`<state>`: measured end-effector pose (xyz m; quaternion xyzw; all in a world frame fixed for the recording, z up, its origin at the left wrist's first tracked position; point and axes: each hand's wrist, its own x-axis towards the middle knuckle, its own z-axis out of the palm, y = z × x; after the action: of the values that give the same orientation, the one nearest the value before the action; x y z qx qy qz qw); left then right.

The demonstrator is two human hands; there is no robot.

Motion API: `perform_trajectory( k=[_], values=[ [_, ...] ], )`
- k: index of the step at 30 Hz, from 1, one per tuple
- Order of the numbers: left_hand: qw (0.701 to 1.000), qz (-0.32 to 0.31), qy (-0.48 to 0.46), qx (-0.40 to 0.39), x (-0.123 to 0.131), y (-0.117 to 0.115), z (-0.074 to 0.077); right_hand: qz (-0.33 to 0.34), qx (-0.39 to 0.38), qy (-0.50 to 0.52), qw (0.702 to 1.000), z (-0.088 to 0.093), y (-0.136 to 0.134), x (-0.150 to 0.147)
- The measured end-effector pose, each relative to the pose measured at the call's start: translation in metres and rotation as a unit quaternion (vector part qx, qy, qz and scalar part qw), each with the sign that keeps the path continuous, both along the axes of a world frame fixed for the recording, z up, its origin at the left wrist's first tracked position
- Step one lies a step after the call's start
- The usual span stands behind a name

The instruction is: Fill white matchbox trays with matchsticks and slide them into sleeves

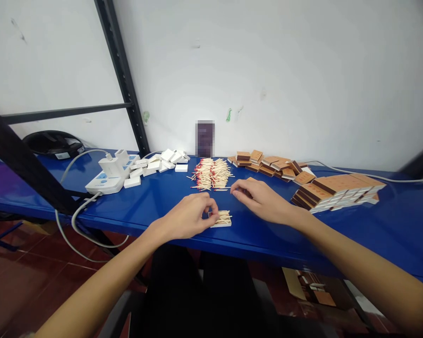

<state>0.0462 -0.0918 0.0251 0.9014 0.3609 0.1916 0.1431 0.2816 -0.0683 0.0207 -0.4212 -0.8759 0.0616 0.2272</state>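
A small white tray (221,225) with matches in it lies near the front edge of the blue table. My left hand (199,213) is at the tray's left end, its thumb and fingers pinched together there; what is between the fingertips is hidden. My right hand (255,197) hovers right of the tray, fingers curled, its fingertips close to the right end of a few loose matches. Behind both hands lies a pile of red-tipped matches (211,173). Whether the right fingertips hold a match is too small to tell.
White trays (160,162) lie in a heap at the back left, beside a power strip (105,182) with cables. Brown matchboxes (268,164) are heaped at the back right, with stacked ones (338,188) nearer. A black metal frame (123,70) stands left.
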Motion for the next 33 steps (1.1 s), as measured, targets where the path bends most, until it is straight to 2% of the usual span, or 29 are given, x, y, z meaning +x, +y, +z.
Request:
perform_trajectory(
  k=[4, 9, 16, 23, 29, 33],
  values=[
    [0.998, 0.038, -0.043, -0.008, -0.003, 0.005, -0.007, 0.001, -0.004, -0.01, 1.0, -0.005, 0.0, 0.001],
    [0.993, 0.097, -0.063, -0.01, -0.016, 0.012, -0.009, 0.011, -0.027, 0.008, 1.0, -0.002, -0.006, -0.001],
    [0.999, 0.041, -0.028, 0.019, -0.013, -0.009, -0.022, 0.148, -0.079, 0.057, 0.984, -0.009, -0.023, -0.009],
    [0.999, 0.04, -0.014, 0.016, -0.011, -0.003, -0.025, 0.109, -0.081, 0.054, 0.989, -0.016, -0.016, -0.017],
    [0.999, 0.038, -0.026, 0.01, -0.012, -0.003, -0.022, 0.095, -0.101, 0.096, 0.986, -0.017, -0.014, -0.017],
    [0.998, 0.044, -0.035, 0.009, -0.009, -0.005, -0.022, 0.086, -0.059, 0.107, 0.989, -0.022, -0.015, -0.022]
  ],
)
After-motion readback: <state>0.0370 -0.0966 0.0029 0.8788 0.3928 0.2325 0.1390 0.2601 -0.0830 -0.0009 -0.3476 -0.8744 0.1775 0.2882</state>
